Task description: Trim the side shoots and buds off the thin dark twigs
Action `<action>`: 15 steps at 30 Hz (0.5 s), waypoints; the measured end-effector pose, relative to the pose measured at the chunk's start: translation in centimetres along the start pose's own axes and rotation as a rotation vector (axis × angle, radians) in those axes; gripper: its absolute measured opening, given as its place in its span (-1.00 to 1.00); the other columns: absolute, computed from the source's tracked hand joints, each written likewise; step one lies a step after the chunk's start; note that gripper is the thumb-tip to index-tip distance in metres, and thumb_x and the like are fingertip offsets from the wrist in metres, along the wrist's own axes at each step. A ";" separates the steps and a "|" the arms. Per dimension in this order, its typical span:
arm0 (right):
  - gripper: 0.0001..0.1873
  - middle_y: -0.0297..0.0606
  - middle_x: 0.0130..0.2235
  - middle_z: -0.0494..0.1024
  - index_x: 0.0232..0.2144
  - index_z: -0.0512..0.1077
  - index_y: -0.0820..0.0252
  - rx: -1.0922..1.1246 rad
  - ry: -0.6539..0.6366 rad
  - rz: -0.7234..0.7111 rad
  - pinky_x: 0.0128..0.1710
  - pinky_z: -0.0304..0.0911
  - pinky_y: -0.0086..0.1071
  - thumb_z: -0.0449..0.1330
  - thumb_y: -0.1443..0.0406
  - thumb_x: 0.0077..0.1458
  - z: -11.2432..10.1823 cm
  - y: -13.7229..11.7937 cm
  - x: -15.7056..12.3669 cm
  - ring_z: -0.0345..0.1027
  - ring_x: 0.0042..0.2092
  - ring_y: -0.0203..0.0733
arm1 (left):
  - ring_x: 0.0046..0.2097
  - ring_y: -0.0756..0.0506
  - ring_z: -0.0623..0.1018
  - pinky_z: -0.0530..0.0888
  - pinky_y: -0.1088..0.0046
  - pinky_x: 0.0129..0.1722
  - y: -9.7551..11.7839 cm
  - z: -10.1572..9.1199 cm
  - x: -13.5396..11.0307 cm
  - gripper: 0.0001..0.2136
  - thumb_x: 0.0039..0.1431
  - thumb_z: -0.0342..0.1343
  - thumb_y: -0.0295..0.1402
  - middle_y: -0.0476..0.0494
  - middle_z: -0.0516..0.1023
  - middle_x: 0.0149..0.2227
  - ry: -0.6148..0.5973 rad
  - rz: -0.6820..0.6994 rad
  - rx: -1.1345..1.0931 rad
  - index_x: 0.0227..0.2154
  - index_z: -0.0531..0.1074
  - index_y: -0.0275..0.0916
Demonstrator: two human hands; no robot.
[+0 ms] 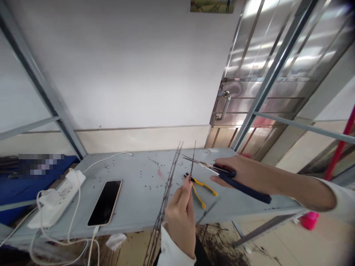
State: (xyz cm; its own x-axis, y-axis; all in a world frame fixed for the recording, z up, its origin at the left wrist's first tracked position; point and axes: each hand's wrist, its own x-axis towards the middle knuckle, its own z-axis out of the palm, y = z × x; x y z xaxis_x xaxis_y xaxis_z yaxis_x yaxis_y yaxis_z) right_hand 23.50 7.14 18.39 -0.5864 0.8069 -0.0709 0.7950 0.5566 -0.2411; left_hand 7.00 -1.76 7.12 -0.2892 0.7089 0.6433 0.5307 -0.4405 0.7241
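Your left hand [180, 221] pinches long thin dark stems [165, 199], held upright over the grey metal table [133, 207] — your right hand [238, 173] closes around navy-handled scissors [244, 188], blades nearly shut — while yellow-handled pliers [202, 186] lie just beyond, a phone [104, 203] further left.

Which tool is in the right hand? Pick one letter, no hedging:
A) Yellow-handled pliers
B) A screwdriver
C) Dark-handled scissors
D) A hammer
C: the right hand grips dark-handled scissors with the blades pointing left over the table, while the yellow-handled pliers lie on the table and the left hand pinches a thin dark stem.
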 end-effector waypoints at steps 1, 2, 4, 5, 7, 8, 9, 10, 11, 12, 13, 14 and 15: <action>-0.65 -0.36 -0.58 0.37 -0.57 0.22 0.15 -0.029 0.012 0.001 -0.53 0.02 -0.42 0.08 0.03 0.04 -0.1 0.0 0.0 0.23 -0.54 -0.29 | -0.20 -0.07 0.62 0.50 0.60 -0.22 0.1 0.0 0.0 -0.65 0.22 -0.03 -0.55 -0.22 0.62 -0.19 0.001 0.015 0.006 0.04 0.41 -0.21; -0.65 -0.36 -0.59 0.37 -0.57 0.22 0.15 -0.063 0.031 0.001 -0.54 0.01 -0.42 0.07 0.03 0.05 -0.1 0.0 0.1 0.22 -0.55 -0.30 | -0.20 -0.07 0.62 0.50 0.61 -0.23 0.1 0.0 0.1 -0.65 0.22 -0.03 -0.55 -0.22 0.63 -0.20 0.005 0.026 0.010 0.03 0.41 -0.22; -0.66 -0.36 -0.60 0.34 -0.58 0.20 0.14 -0.136 0.082 0.016 -0.55 -0.01 -0.43 0.05 0.04 0.04 -0.2 0.1 0.2 0.19 -0.56 -0.31 | -0.22 -0.06 0.62 0.50 0.62 -0.25 0.2 -0.1 0.2 -0.66 0.21 -0.02 -0.56 -0.23 0.63 -0.22 0.013 0.033 0.019 0.01 0.43 -0.24; -0.65 -0.36 -0.61 0.33 -0.60 0.19 0.14 -0.164 0.104 0.024 -0.55 -0.02 -0.43 0.05 0.04 0.03 -0.3 0.2 0.3 0.17 -0.57 -0.32 | -0.24 -0.05 0.62 0.50 0.63 -0.26 0.2 -0.1 0.2 -0.66 0.20 -0.02 -0.57 -0.23 0.64 -0.23 0.015 0.030 0.021 0.00 0.44 -0.25; -0.63 -0.37 -0.63 0.30 -0.62 0.16 0.14 -0.177 0.117 0.023 -0.57 -0.05 -0.44 0.05 0.04 0.02 -0.2 0.4 0.4 0.14 -0.58 -0.33 | -0.26 -0.04 0.62 0.50 0.64 -0.27 0.1 -0.2 0.1 -0.67 0.20 -0.01 -0.57 -0.22 0.64 -0.25 0.011 0.021 0.019 -0.01 0.45 -0.26; -0.62 -0.37 -0.64 0.29 -0.63 0.16 0.15 -0.164 0.115 0.015 -0.57 -0.06 -0.44 0.04 0.03 0.02 -0.1 0.6 0.5 0.13 -0.59 -0.34 | -0.26 -0.04 0.62 0.50 0.64 -0.26 0.0 -0.2 0.1 -0.67 0.20 -0.01 -0.56 -0.22 0.64 -0.25 0.005 0.016 0.015 -0.01 0.45 -0.26; -0.60 -0.38 -0.65 0.28 -0.64 0.15 0.15 -0.149 0.116 0.006 -0.57 -0.07 -0.44 0.04 0.02 0.03 0.0 0.8 0.5 0.12 -0.59 -0.34 | -0.26 -0.04 0.62 0.50 0.63 -0.26 0.0 -0.2 0.0 -0.68 0.20 -0.01 -0.55 -0.22 0.64 -0.25 -0.001 0.011 0.011 -0.01 0.45 -0.25; -0.59 -0.40 -0.66 0.26 -0.65 0.15 0.15 -0.138 0.120 -0.003 -0.57 -0.07 -0.44 0.03 0.01 0.04 0.2 1.0 0.5 0.11 -0.60 -0.35 | -0.24 -0.04 0.62 0.50 0.62 -0.24 -0.1 -0.2 0.0 -0.68 0.21 -0.01 -0.54 -0.22 0.63 -0.24 -0.004 0.003 0.005 -0.01 0.45 -0.24; -0.57 -0.41 -0.67 0.24 -0.67 0.14 0.15 -0.135 0.126 -0.005 -0.57 -0.07 -0.44 0.03 0.01 0.04 0.5 1.2 0.5 0.10 -0.60 -0.36 | -0.23 -0.05 0.62 0.50 0.60 -0.23 -0.2 -0.3 -0.1 -0.68 0.22 -0.02 -0.52 -0.22 0.63 -0.23 -0.006 -0.003 -0.004 -0.01 0.45 -0.24; -0.56 -0.42 -0.68 0.22 -0.68 0.14 0.16 -0.140 0.137 -0.003 -0.57 -0.08 -0.44 0.04 0.00 0.04 0.7 1.4 0.5 0.08 -0.61 -0.36 | -0.21 -0.05 0.61 0.49 0.59 -0.21 -0.3 -0.3 -0.1 -0.69 0.22 -0.02 -0.51 -0.22 0.63 -0.22 -0.006 -0.014 -0.016 -0.01 0.45 -0.23; -0.56 -0.43 -0.69 0.21 -0.69 0.14 0.16 -0.147 0.144 -0.002 -0.58 -0.08 -0.44 0.04 0.01 0.04 0.9 1.6 0.5 0.07 -0.61 -0.37 | -0.21 -0.05 0.61 0.49 0.59 -0.21 -0.3 -0.3 -0.1 -0.70 0.23 -0.02 -0.49 -0.22 0.63 -0.23 -0.004 -0.027 -0.029 -0.01 0.45 -0.24; -0.55 -0.43 -0.69 0.19 -0.69 0.14 0.16 -0.150 0.147 -0.006 -0.58 -0.09 -0.44 0.05 0.01 0.04 1.1 1.8 0.5 0.05 -0.61 -0.38 | -0.22 -0.05 0.61 0.49 0.59 -0.24 -0.3 -0.3 0.0 -0.70 0.24 -0.03 -0.47 -0.22 0.63 -0.24 -0.008 -0.044 -0.042 -0.01 0.45 -0.24; -0.55 -0.44 -0.69 0.18 -0.69 0.14 0.16 -0.147 0.149 -0.014 -0.58 -0.10 -0.44 0.06 0.01 0.04 1.3 2.0 0.5 0.04 -0.62 -0.38 | -0.25 -0.04 0.61 0.49 0.60 -0.27 -0.3 -0.3 0.1 -0.71 0.24 -0.03 -0.46 -0.22 0.63 -0.26 -0.013 -0.065 -0.051 -0.02 0.46 -0.24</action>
State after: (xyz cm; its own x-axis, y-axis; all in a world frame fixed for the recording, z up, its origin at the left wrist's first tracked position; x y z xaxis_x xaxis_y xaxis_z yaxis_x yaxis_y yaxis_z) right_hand 24.57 8.43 16.62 -0.5768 0.8131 0.0783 0.8073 0.5821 -0.0969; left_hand 6.56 -1.75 7.01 -0.3111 0.7436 0.5919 0.4699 -0.4210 0.7759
